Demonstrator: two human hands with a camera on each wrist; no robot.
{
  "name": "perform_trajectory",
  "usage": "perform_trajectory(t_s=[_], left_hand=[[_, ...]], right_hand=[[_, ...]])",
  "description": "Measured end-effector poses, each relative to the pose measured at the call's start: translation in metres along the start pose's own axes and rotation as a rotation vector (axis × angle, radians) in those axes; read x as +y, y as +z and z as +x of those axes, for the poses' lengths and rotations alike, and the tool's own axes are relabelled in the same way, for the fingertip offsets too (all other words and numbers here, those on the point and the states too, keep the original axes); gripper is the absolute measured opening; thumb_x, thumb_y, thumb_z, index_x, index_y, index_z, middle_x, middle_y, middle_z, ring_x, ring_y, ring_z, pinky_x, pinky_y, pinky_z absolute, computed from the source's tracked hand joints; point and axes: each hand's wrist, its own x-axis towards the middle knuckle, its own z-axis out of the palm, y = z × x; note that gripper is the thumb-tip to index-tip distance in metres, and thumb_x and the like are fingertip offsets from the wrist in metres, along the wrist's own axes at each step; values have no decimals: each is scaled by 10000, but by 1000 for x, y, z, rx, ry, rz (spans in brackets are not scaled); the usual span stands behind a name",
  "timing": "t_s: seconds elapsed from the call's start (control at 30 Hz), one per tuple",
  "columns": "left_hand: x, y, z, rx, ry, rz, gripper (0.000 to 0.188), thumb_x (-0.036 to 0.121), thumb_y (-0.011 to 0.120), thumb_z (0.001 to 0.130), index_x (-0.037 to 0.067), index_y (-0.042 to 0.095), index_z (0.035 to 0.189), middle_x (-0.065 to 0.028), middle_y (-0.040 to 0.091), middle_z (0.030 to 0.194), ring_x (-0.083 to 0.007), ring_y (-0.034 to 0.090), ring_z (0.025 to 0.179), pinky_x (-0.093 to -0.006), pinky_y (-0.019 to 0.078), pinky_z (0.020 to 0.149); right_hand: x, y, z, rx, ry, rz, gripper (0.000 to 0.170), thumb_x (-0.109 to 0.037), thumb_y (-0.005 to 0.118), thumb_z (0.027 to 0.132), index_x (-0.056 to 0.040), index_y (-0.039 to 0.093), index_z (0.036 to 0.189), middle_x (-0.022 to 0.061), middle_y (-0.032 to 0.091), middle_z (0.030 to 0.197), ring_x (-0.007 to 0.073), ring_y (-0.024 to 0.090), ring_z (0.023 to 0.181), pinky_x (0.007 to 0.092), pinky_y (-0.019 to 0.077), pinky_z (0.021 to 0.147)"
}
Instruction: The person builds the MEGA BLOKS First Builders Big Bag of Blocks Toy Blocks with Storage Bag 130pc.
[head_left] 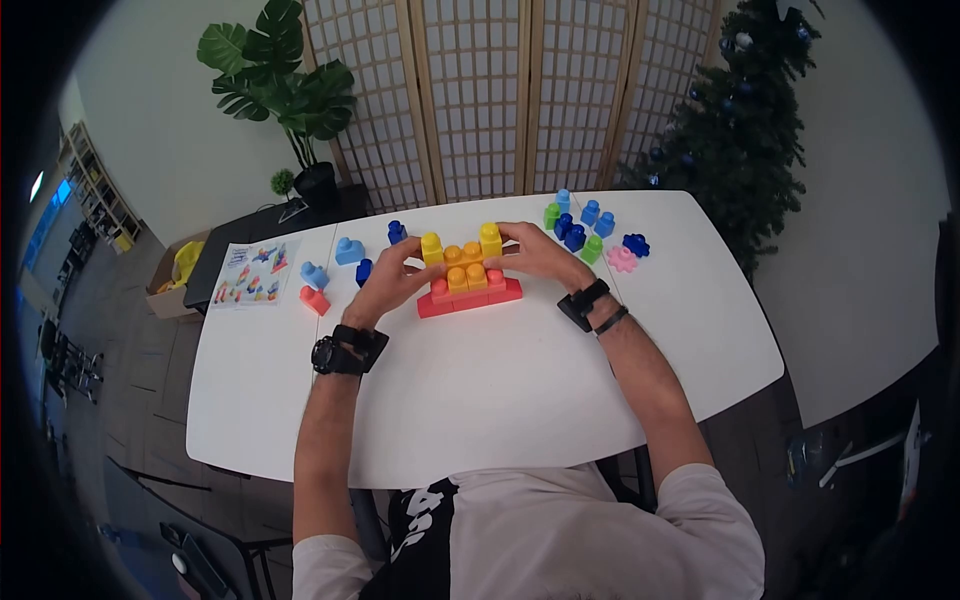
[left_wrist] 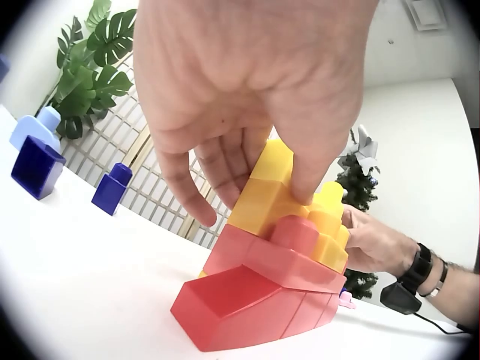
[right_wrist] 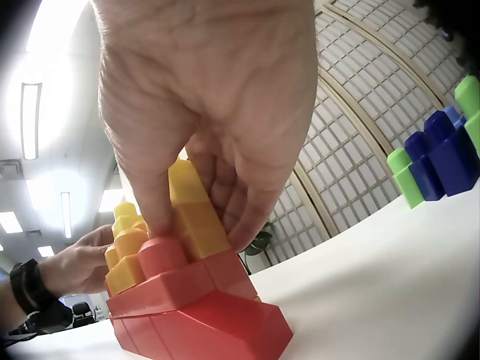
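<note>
The white table (head_left: 480,390) bears the block build on its far half, in front of the person, with its widest room for moving between the build and the near edge. The build is a long red base (head_left: 470,301) with sloping ends, orange blocks (head_left: 467,279) in the middle and yellow blocks (head_left: 431,248) standing at both sides. The step in hand looks like seating or steadying the upper pieces. The left hand (head_left: 392,285) pinches the orange piece at the left end (left_wrist: 259,206), thumb on the near face beside a red stud (left_wrist: 294,234), fingers round the back; the right hand (head_left: 545,255) pinches the orange piece at the right end (right_wrist: 201,231) the same way. How firmly they squeeze, I cannot tell. A next move from here calls for even, level pressure from both hands, or fingers opened straight outward, so neither side tips. The printed sheet (head_left: 250,275) lies by the table's left edge. The small loose pieces narrow the sides: a dark blue block (head_left: 364,272) just beside the left hand, and green blocks (head_left: 591,250) and a pink gear piece (head_left: 622,260) beyond the right.
</note>
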Motion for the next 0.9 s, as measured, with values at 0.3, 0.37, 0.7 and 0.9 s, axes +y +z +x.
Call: perform_trajectory(t_s=[0.3, 0.37, 0.7, 0.9], left_hand=[[-7, 2, 2, -34, 4, -14, 427, 232, 761, 1030, -15, 655, 1361, -125, 729, 1263, -199, 732, 1120, -327, 633, 936], [-8, 5, 2, -62, 3, 18, 411, 211, 757, 1029, 4, 655, 1370, -111, 727, 1276, -184, 728, 1103, -314, 632, 904], [-22, 6, -1, -47, 10, -102, 406, 217, 784, 1007, -14, 676, 1323, -83, 737, 1199, -166, 715, 1060, -318, 619, 900], [-19, 3, -2, -67, -17, -60, 410, 235, 779, 1015, -9, 684, 1331, -102, 748, 1231, -186, 723, 1093, -333, 603, 926]], right_hand=[[0, 2, -1, -3, 28, 22, 437, -153, 821, 934, 24, 681, 1309, 122, 734, 1222, 211, 694, 1168, 375, 583, 1046], [1, 3, -1, -4, 29, 20, 440, -155, 821, 935, 22, 681, 1313, 121, 732, 1231, 211, 694, 1171, 373, 582, 1046], [5, -29, -14, 136, 61, 118, 436, -298, 777, 1006, -19, 698, 1332, 75, 749, 1162, 152, 683, 1101, 320, 569, 965], [40, -86, -33, 403, 189, -578, 402, -200, 813, 913, 6, 725, 1247, 155, 748, 1120, 302, 720, 1050, 404, 581, 946]])
